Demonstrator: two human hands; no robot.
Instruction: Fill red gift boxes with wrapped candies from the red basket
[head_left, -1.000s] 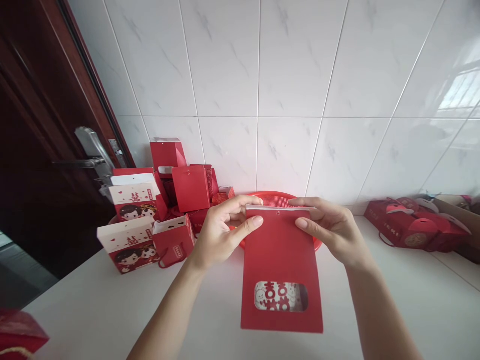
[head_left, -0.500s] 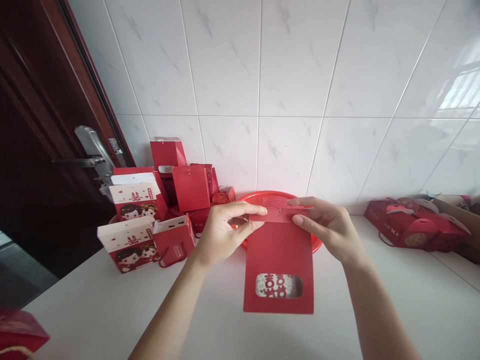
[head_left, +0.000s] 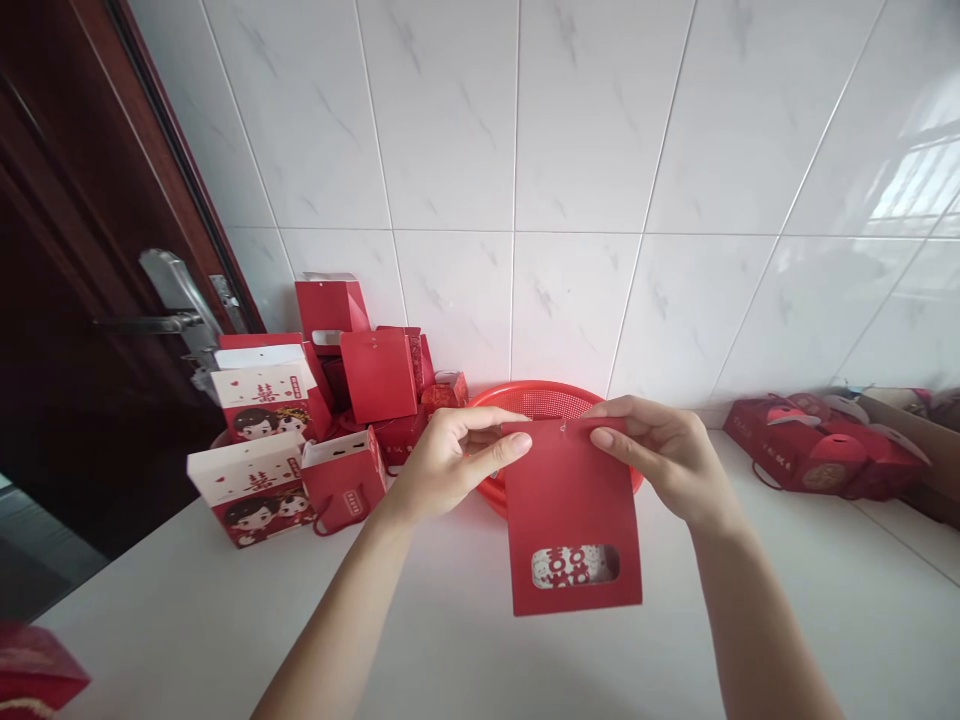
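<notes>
A red paper gift box (head_left: pixel 571 500) hangs upright between my hands, its window near the bottom showing white paper with red characters. My left hand (head_left: pixel 457 460) pinches its top left corner between thumb and fingers. At the top right corner, my right hand (head_left: pixel 664 455) grips the edge, thumb in front and fingers behind. A small hole shows at the middle of the top edge. Behind the box stands a red plastic basket (head_left: pixel 544 390), its contents mostly hidden by the box and my hands.
Several red and white gift boxes (head_left: pixel 379 375) are piled at the left against the tiled wall (head_left: pixel 570 150). More red boxes (head_left: pixel 795 445) lie at the right beside a brown carton (head_left: pixel 911 440). A dark door (head_left: pixel 75 250) stands at the far left.
The gift box has shifted slightly right and tilted a little. Its top flap, earlier visible as a folded strip, now shows no crease. My left thumb has moved onto the front.
</notes>
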